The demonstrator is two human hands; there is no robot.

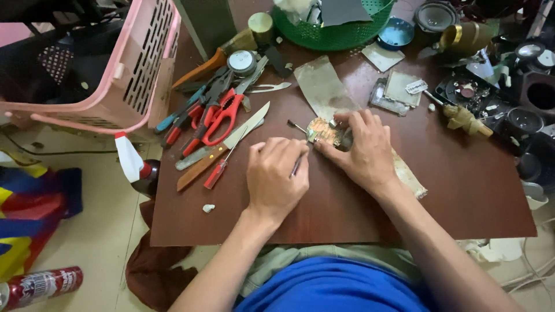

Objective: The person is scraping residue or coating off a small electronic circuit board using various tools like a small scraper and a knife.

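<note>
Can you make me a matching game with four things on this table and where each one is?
Things:
1. green basket
2. red-handled scissors
3. small round metal part
4. pink crate

Places:
A. under the right hand, mid-table
B. far edge of the table, at the top of the picture
C. off the table's left edge
D. in the tool pile, left of the hands

The left hand holds a thin tool towards the metal part.

Pairs: 1-B, 2-D, 3-A, 4-C
</note>
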